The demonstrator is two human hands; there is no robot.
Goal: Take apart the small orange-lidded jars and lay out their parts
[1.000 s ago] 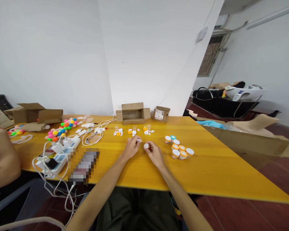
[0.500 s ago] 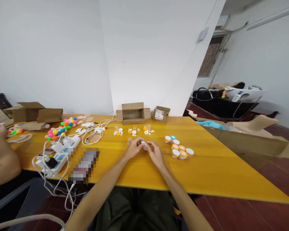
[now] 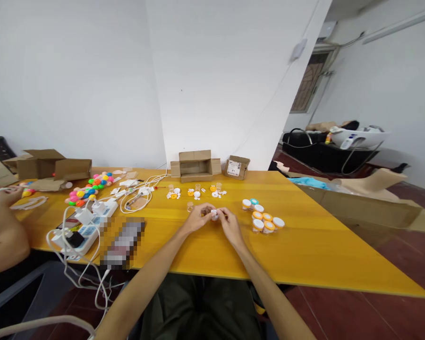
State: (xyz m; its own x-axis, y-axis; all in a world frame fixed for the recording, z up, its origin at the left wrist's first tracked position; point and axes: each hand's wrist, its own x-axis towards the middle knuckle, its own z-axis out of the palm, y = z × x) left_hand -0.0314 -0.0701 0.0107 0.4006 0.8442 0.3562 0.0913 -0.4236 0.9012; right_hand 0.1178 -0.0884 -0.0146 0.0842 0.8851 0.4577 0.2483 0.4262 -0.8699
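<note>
Above the middle of the table, my left hand (image 3: 199,218) and my right hand (image 3: 229,226) meet with fingertips pinched on a small white piece (image 3: 214,213) bearing dark marks. Its exact kind is too small to make out. A small clear cup (image 3: 190,207) stands just behind my left hand. To the right of my right hand sits a group of small clear jars with white, orange and teal lids, one of them an orange-lidded jar (image 3: 268,226). Farther back lie clusters of white and orange small parts (image 3: 197,194) beside clear cups.
An open cardboard box (image 3: 196,171) and a smaller carton (image 3: 237,168) stand by the wall. On the left are a phone (image 3: 123,243), a power strip (image 3: 92,229) with white cables, and colourful balls (image 3: 88,191). Another person's arm (image 3: 7,226) rests at the far left.
The white piece between my fingertips has turned and shows more plainly. My hands have shifted very slightly. The other person's hand at the left has moved down and to the right.
</note>
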